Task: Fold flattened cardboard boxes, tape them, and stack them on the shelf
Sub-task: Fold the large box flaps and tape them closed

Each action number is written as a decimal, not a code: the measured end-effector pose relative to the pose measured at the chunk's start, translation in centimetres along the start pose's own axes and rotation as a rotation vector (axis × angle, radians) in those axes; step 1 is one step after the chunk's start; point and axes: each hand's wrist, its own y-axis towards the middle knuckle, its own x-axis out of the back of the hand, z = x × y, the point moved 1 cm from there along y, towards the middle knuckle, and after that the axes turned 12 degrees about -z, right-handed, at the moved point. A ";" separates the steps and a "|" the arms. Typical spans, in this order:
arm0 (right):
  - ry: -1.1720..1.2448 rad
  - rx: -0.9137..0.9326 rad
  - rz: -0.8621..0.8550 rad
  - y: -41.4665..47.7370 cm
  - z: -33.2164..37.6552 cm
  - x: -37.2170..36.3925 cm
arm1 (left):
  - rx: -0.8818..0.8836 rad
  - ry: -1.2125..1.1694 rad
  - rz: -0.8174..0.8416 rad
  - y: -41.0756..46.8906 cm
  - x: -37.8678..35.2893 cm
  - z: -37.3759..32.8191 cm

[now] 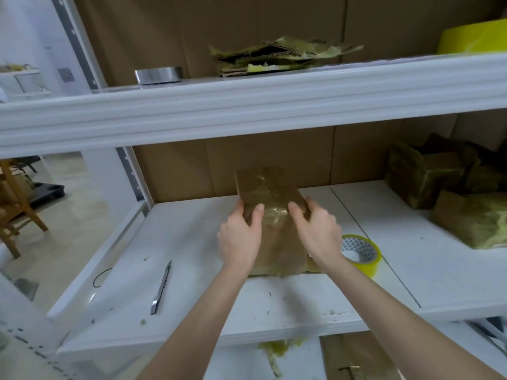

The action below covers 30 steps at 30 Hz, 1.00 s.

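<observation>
Obstructions and cropping noted, head view.
The left hand [240, 239] and right hand [318, 231] covered both flanks of the cardboard box [267, 187]; most of their fingers were out of sight behind it. The right wrist masked the 9 o'clock side of the tape roll [367, 259]. The frame edge cut the yellow object [474, 37] at 1 o'clock from the box, the crumpled boxes [452, 187] at 3 o'clock, and the wooden chair [16, 209] at 9 o'clock.

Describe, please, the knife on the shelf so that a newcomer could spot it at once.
Start at the white middle shelf, where the left hand and right hand grip a taped box. Left of the box, near the front edge, lies the knife. It is the only slim, silvery strip there, unlike the round yellow tape right of the box.
</observation>
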 end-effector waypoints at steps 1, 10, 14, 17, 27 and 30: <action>-0.055 0.012 0.014 -0.2 0.0 -0.1 | -0.008 0.094 0.009 -0.3 -0.2 -0.2; -0.179 -0.051 0.223 0.7 -0.3 -1.3 | 0.069 0.468 0.169 0.7 -2.2 -0.1; -0.043 -0.049 0.240 1.2 -1.2 -1.4 | 0.109 0.343 0.110 0.5 -2.1 0.9; 0.194 -0.134 0.245 1.1 -2.7 -0.9 | 0.249 0.122 0.033 -0.4 -1.9 1.7; 0.043 0.061 0.312 1.3 -4.0 0.3 | 0.119 0.154 0.132 -1.9 -1.8 1.9; 0.028 0.114 0.234 1.5 -4.3 -0.3 | 0.062 0.239 0.085 -1.5 -2.2 2.4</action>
